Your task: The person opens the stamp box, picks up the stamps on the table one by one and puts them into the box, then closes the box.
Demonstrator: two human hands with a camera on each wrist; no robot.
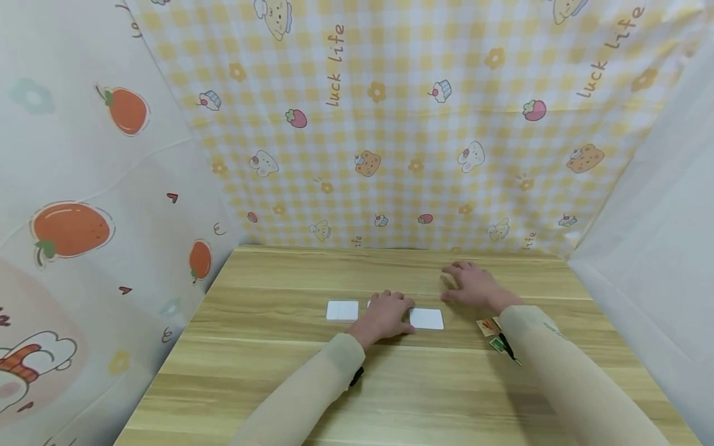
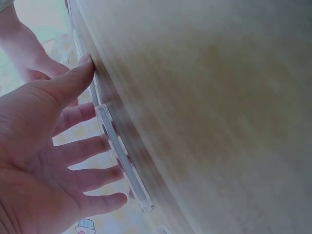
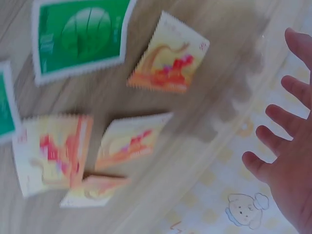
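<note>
My left hand (image 1: 387, 316) reaches over the middle one of three flat white rectangular cases, hiding most of it. In the left wrist view its fingers are spread, fingertips right at the edge of a thin clear-sided case (image 2: 124, 158). One white case (image 1: 342, 311) lies to the left of this hand; another white case (image 1: 426, 318) lies by its thumb side. My right hand (image 1: 473, 286) is held farther back on the right, fingers apart and nothing in them. Nearer me than that hand lie loose stamps, among them a green stamp (image 3: 80, 39) and an orange-and-yellow stamp (image 3: 168, 56).
A slim black tool (image 1: 506, 344) lies beside the stamps, partly under the right sleeve (image 1: 552, 347) in this view. The wooden table (image 1: 251, 371) ends at a yellow checked cloth (image 1: 401, 136) behind, with pale cloth on both sides.
</note>
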